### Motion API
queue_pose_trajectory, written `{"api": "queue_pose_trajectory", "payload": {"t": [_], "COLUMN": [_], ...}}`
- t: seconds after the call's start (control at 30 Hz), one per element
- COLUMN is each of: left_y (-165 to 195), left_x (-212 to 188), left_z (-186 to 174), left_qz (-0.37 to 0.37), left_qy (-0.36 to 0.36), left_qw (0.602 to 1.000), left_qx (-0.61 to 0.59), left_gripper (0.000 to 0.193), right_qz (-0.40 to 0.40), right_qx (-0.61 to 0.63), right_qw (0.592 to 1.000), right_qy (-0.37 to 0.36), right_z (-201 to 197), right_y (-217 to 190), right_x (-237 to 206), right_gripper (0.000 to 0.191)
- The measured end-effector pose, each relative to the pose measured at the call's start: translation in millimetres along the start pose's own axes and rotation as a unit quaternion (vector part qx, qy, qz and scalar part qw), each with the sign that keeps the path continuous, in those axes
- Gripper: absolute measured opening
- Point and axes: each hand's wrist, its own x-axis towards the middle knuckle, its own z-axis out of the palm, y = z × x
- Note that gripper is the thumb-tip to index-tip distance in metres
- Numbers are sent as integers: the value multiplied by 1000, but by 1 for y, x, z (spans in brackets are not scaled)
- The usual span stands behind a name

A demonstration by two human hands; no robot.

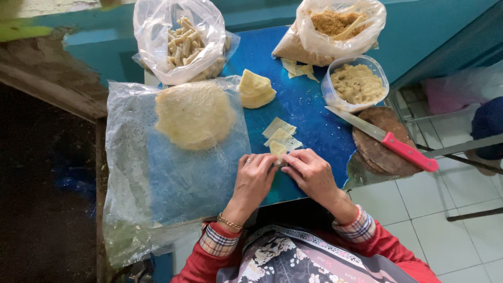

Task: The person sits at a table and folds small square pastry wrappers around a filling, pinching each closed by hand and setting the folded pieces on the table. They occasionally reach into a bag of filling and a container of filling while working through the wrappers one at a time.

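Head cam, looking straight down on a blue table (309, 112). Both hands meet at the near edge: left hand (255, 178) and right hand (311, 173), fingers curled together and pinched on one small wrapper piece (278, 151), half hidden between the fingertips. Ring on left hand, gold bracelet (229, 222) on left wrist.

Just beyond the hands, touching that piece: small stack of cut wrapper squares (281, 134), pale yellow, flat on the table. Further up, folded wedge of wrapper sheets (255, 89).

Person's left: big clear plastic sheet (173, 178) draped over the table edge, w/ round stack of full wrappers (195, 115) on it. Above that, clear bag of finished rolls (183, 44), open at top.

Person's right: clear plastic tub (356, 83) w/ pale crumbly filling. Behind it, open bag of brown shredded filling (335, 23), a stick-like utensil poking out; can't tell what it is. Few wrapper scraps (296, 68) between bag and tub.

Knife w/ red handle (385, 139) lies diagonally across round wooden board (380, 144), blade tip near the tub. Board overhangs the table's right edge.

Sleeves red, plaid cuffs.
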Motion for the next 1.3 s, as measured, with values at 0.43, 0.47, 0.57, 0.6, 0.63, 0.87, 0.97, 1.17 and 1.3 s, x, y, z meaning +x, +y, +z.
{"api": "queue_pose_trajectory", "payload": {"t": [0.43, 0.47, 0.57, 0.6, 0.63, 0.87, 0.97, 1.17, 1.3], "left_y": [9, 12, 20, 21, 20, 12, 14, 10, 8], "left_x": [-9, -13, -19, -19, -18, -6, -8, -9, -8], "left_z": [-8, -9, -8, -6, -5, 0, 1, -1, -3], "left_qz": [34, 28, -10, -25, -45, -106, -108, -111, -108], "left_qy": [-12, -12, 0, 6, -2, -24, -17, -20, -28], "left_qw": [999, 1000, 1000, 999, 999, 994, 994, 993, 993], "left_qx": [9, 0, -22, -28, -28, -22, -21, -44, -40], "left_gripper": [9, 10, 10, 9, 8, 3, 4, 8, 8], "right_qz": [-64, -28, 66, 87, 109, 140, -1, -64, -33], "right_qx": [16, 34, 101, 133, 164, 119, 43, -51, -4], "right_qw": [996, 997, 989, 983, 976, 981, 999, 997, 999], "right_qy": [-51, -60, -86, -90, -94, -65, 7, 8, -25], "right_z": [-9, -11, -11, -10, -8, -1, 1, -5, -6], "right_y": [-12, -15, -16, -14, -11, -9, -16, -24, -20], "right_x": [-1, -5, -8, -7, -5, -6, -12, -17, -10], "right_gripper": [12, 11, 8, 8, 8, 10, 10, 22, 15]}}
